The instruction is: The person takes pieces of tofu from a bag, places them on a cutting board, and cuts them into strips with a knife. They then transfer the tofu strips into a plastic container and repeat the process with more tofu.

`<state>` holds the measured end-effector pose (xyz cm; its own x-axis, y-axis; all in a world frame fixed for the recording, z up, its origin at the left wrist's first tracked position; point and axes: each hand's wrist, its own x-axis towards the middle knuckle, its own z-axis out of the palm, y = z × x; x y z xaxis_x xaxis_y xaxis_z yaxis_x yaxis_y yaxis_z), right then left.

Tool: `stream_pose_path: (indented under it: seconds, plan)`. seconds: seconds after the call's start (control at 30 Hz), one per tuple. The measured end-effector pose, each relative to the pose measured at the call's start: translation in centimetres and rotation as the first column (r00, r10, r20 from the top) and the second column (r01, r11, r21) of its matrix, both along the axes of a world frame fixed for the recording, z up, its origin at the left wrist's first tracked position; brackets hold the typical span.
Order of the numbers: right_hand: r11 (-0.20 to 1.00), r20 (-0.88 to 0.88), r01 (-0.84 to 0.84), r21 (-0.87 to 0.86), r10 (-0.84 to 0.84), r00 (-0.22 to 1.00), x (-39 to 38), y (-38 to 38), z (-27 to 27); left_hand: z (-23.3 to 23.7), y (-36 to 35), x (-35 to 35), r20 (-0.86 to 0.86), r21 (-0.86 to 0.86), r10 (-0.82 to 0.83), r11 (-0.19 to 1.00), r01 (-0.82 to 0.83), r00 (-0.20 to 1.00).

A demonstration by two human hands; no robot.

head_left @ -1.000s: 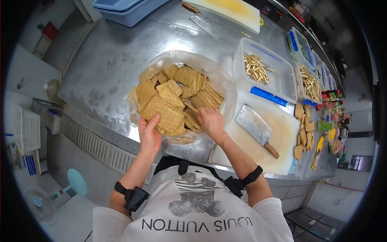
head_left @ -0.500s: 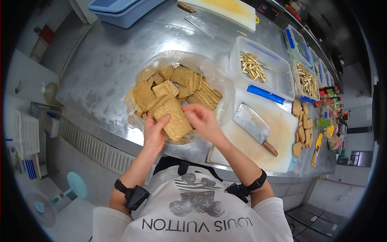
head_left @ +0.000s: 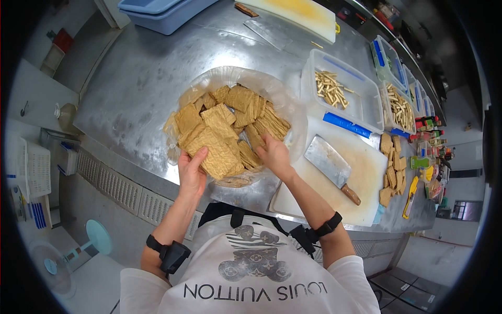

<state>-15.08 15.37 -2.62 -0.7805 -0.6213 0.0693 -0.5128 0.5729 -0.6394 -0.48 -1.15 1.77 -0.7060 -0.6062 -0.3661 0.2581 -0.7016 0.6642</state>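
My left hand grips the near edge of a wrinkled golden-brown tofu sheet, thumb on top. The sheet lies tilted over the others at the near left of an open clear plastic bag. Several more tofu sheets fill the bag. Over its right side, my right hand has its fingers curled at the edge of another tofu sheet. The fingertips look pressed together there, partly hidden by the hand itself.
Right of the bag, a cleaver lies on a white cutting board, beside cut brown pieces. Behind stand a clear tub of pale strips and a second tub. Blue bins and another knife are farther back.
My right hand has left the sheet in my left hand and moved right, onto sheets in the bag. My left hand and its sheet have shifted slightly left.
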Motion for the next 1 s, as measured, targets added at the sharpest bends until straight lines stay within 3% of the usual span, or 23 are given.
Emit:
stream_pose_path:
  seconds: [0.03,0.13,0.23,0.43,0.53,0.6,0.63,0.7,0.73,0.77,0.87,0.97,1.0]
  plan:
    - [0.999,-0.010,0.000,-0.049,0.000,1.000,-0.2,0.2,-0.8,0.0,0.0,0.1,0.005,-0.001,0.002,1.000,-0.002,1.000]
    - [0.978,0.177,0.079,-0.192,-0.044,0.983,-1.2,0.6,-1.9,0.0,-0.2,0.3,0.011,-0.016,0.007,1.000,-0.007,1.000]
    - [0.922,0.615,0.208,-0.325,0.039,0.787,-1.4,0.9,1.2,-0.2,-0.5,0.4,0.002,-0.036,0.004,0.999,-0.004,1.000]
    - [0.919,0.751,0.240,-0.313,0.084,0.655,-0.9,0.4,5.2,-0.1,-0.6,0.2,0.022,-0.015,-0.018,1.000,0.018,1.000]
    - [0.832,0.843,0.335,-0.443,0.259,0.471,0.9,-0.7,8.7,0.8,-0.4,0.0,0.003,0.065,-0.072,0.995,0.072,0.997]
    - [0.860,0.789,0.218,-0.461,0.284,0.545,1.8,-0.8,8.3,1.4,0.2,-0.2,-0.083,0.134,-0.144,0.979,0.154,0.986]
    - [0.873,0.759,0.162,-0.460,0.292,0.582,2.3,-0.5,8.2,1.7,0.9,-0.6,-0.067,0.065,-0.176,0.982,0.180,0.982]
    - [0.948,0.409,-0.040,-0.317,0.175,0.895,3.6,0.3,8.4,2.1,2.6,-1.3,-0.033,-0.069,-0.234,0.970,0.232,0.972]
    - [0.973,0.181,-0.108,-0.204,0.146,0.972,4.1,0.9,8.6,2.0,3.3,-1.3,0.005,-0.115,-0.294,0.949,0.293,0.956]
    - [0.973,0.127,-0.152,-0.176,0.175,0.976,4.4,1.9,8.8,1.8,4.0,-1.4,0.044,-0.162,-0.350,0.922,0.352,0.936]
    - [0.976,0.188,-0.106,-0.192,0.143,0.972,4.7,6.0,9.3,1.8,6.9,-1.9,0.067,-0.302,-0.484,0.824,0.480,0.873]
    - [0.950,0.129,0.066,-0.305,-0.027,0.991,3.0,13.7,7.1,2.0,10.4,-3.3,0.077,-0.436,-0.627,0.678,0.591,0.775]
    - [0.960,0.080,0.152,-0.235,-0.137,0.987,2.1,16.8,6.2,1.8,11.6,-4.0,0.105,-0.464,-0.664,0.626,0.627,0.741]
